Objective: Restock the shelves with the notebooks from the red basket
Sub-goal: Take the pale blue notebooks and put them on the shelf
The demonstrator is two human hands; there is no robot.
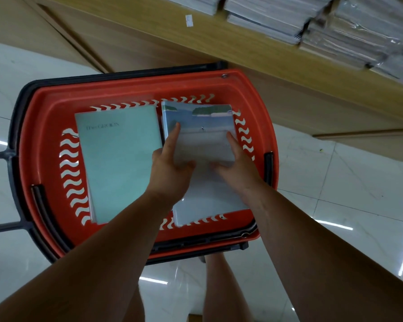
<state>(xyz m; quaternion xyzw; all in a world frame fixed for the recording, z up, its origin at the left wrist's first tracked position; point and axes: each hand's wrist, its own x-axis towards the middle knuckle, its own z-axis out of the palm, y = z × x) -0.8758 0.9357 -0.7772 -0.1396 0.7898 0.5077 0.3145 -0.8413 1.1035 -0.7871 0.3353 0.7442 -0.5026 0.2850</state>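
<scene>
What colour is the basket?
Red basket, with a black handle, seen best from the head camera.

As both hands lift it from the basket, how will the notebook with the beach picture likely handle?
The beach notebook looks glossy, perhaps plastic-wrapped, so it may slip; the left hand and right hand grip opposite edges. It stays flat, tilted up on the stack in the red basket, so it is probably fairly stiff. It looks thin, so likely light.

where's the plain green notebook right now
In the head view the green notebook lies flat in the left half of the red basket, beside the beach-cover notebook that both hands are on.
</scene>
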